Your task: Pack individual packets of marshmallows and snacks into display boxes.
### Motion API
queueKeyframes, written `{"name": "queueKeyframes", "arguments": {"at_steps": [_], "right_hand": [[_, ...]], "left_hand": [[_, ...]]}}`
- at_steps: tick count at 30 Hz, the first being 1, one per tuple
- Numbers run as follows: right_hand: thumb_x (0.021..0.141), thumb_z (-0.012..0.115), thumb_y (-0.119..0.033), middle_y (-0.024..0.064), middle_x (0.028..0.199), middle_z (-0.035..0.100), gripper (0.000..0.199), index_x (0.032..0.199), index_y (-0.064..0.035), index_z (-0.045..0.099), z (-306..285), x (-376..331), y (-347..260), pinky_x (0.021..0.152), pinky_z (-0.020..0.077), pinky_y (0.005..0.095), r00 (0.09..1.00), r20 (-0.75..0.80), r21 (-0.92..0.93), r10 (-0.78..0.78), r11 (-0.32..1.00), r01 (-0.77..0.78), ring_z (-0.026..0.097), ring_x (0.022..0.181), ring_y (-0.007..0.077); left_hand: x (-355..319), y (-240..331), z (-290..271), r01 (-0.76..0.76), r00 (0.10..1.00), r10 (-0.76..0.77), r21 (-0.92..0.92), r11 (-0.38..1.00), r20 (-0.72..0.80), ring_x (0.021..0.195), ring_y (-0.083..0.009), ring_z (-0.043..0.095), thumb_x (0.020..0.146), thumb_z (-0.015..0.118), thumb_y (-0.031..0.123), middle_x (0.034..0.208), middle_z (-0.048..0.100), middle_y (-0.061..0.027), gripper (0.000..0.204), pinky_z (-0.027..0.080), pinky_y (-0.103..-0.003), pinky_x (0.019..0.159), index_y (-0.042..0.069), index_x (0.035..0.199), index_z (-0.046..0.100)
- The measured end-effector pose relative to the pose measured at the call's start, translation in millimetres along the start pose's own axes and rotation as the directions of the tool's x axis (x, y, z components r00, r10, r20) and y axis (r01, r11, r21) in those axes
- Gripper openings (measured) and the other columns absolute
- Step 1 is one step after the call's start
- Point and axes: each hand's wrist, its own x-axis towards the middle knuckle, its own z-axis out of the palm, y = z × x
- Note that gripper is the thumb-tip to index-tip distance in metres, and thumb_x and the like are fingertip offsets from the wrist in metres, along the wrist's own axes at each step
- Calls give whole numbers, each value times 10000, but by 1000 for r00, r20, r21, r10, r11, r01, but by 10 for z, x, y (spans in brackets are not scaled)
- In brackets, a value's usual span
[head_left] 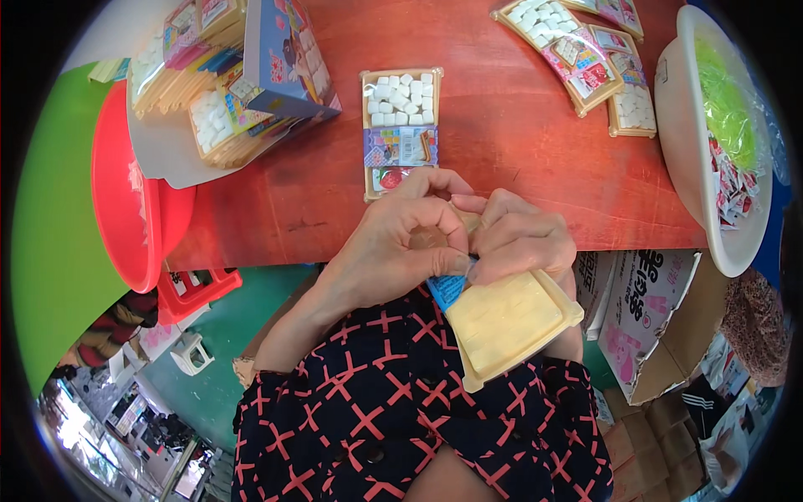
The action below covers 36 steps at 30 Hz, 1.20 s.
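Left fingers (443, 263) pinched the blue wrapper (446, 289); right fingers (519, 249) curled closed on the pale tray (506, 316); gentle, even tension suited it

You wear a dark top (368, 418) printed all over with coral-pink, X-shaped crosses. Its loose, matching sleeves (261, 410) stop near your elbows, leaving your forearms (288, 335) bare.

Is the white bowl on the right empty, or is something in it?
Not empty: the bowl holds bright green stuff and small red-and-white packets.
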Motion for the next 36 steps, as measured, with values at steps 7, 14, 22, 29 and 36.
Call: {"name": "queueKeyframes", "arguments": {"at_steps": [7, 14, 22, 29, 36], "right_hand": [[627, 732, -43, 51, 702, 569, 201, 793, -51, 618, 173, -106, 7, 798, 482, 434, 970, -206, 78, 126, 991, -112, 538, 618, 191], [699, 697, -165, 52, 715, 512, 159, 746, -81, 571, 176, -87, 35, 877, 442, 471, 985, -172, -28, 31, 999, -37, 484, 703, 182], [698, 693, -200, 27, 658, 550, 163, 694, -79, 584, 28, -25, 25, 870, 446, 485, 988, -153, -64, -31, 998, 22, 525, 683, 168], [691, 692, -192, 64, 661, 565, 187, 714, -45, 577, -66, -53, 137, 889, 426, 531, 948, -312, 59, 65, 997, -49, 536, 642, 189], [578, 722, 86, 93, 883, 618, 531, 1057, 39, 499, -77, -81, 6, 796, 499, 347, 666, -487, 420, 565, 820, -388, 610, 790, 165]], "left_hand": [[-6, -8, 1, 99, 994, -99, -2, 995, 54, 1061, -216, 493, 673, 722, 41, 1080, 429, -92, 150, 393, -327, 898, 35, 701, 574], [14, -26, -47, -1, 995, -7, 83, 997, 96, 1083, -188, 443, 721, 706, 72, 1121, 445, -103, 234, 344, -327, 938, 56, 813, 491], [-22, -12, -62, -189, 951, 158, -98, 977, -266, 932, -162, 508, 788, 642, 112, 956, 500, -54, 214, 426, -303, 798, 36, 951, 527], [84, -68, 140, -490, 752, 654, 736, 468, 85, 803, -225, 590, 671, 743, 149, 854, 610, -85, 278, 462, -328, 676, 22, 874, 603], [293, -87, 284, -303, 848, 476, 524, 796, -232, 597, -234, 519, 651, 699, -5, 670, 522, -95, 207, 404, -309, 517, 9, 803, 560]]}}
